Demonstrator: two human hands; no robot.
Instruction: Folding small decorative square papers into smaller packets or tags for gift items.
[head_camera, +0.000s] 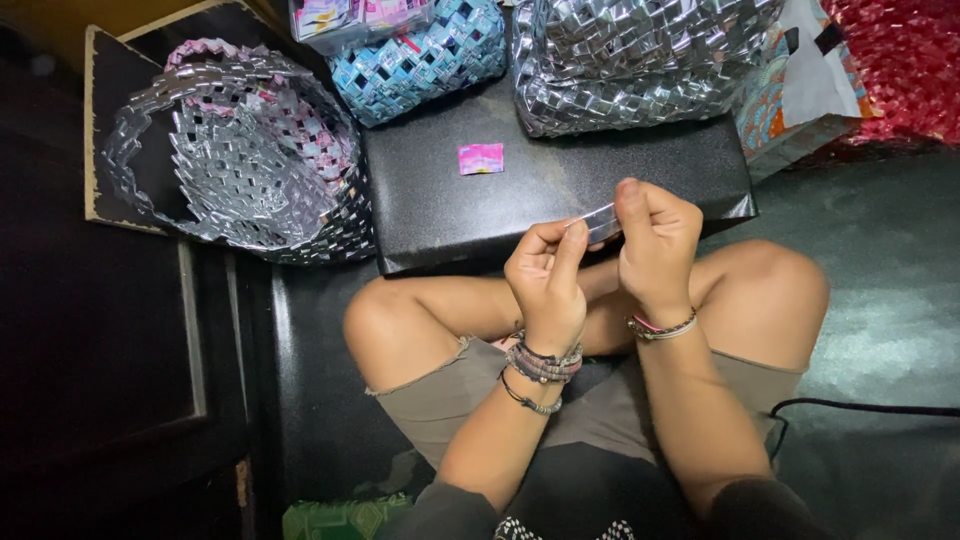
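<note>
I sat with my knees apart before a low black box (440, 215); my left hand (545, 275) and my right hand (655, 245) were raised together above its near edge; both were pinched on one narrow silvery foil strip (598, 222), the left at its left end, the right closed over its right end with the thumb on top; the strip ran between the two hands, clear of the box. Whether the strip was already creased along its length I could not tell; its folded state was hidden by my fingers.

On the box top lay one small pink folded piece (481, 158), well apart from my hands; I judged it a single finished unit. Beyond the box stood woven foil bags: a silver-and-pink open basket (250, 150) at the left, a blue one (420, 60) behind, a large silver one (630, 60) at the right. By that showing, the work in hand was at an early stage; one piece lay done, one strip was held.
</note>
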